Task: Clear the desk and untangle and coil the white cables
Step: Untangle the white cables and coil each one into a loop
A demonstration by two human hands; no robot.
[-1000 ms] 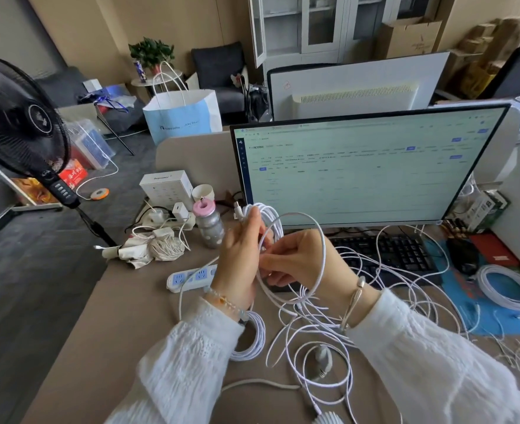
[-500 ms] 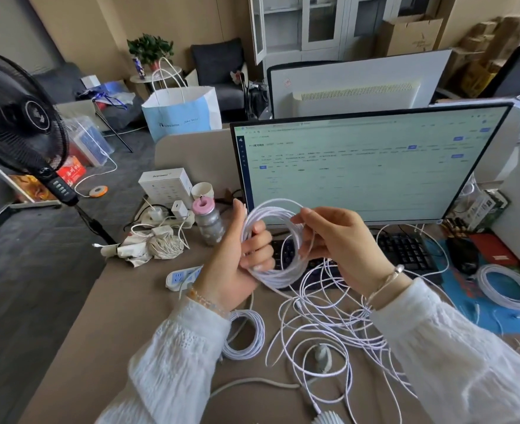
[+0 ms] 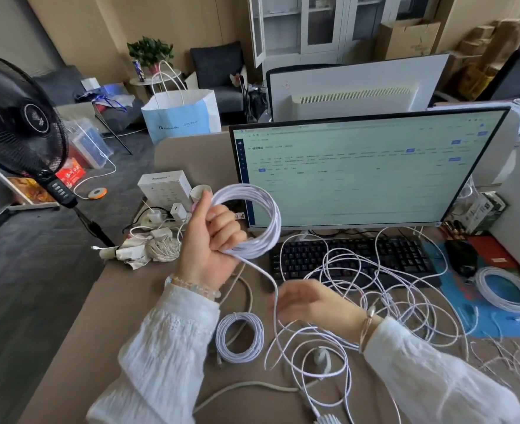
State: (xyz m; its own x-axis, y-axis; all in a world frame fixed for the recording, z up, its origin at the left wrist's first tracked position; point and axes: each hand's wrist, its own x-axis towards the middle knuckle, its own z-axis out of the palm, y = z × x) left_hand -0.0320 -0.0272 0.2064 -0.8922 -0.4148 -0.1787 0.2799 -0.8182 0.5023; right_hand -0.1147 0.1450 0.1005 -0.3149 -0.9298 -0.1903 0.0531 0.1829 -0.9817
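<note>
Your left hand grips the coil, fingers curled through its middle, and holds it up in front of the monitor. One strand runs from the bottom of the coil down to your right hand, which is blurred; you cannot tell from here whether it pinches the strand or only guides it. The rest of the cable lies in loose, crossing loops over the keyboard and the surface.

Draw slack through the right hand before each turn, so a knot shows up in your fingers and not in the coil. Lay each new loop the same size as the ones held, flat beside them. Lift the strand clear of the tangle; it likely snags where loops cross. Two finished coils lie on the surface, one near your left wrist, another at far right.
</note>
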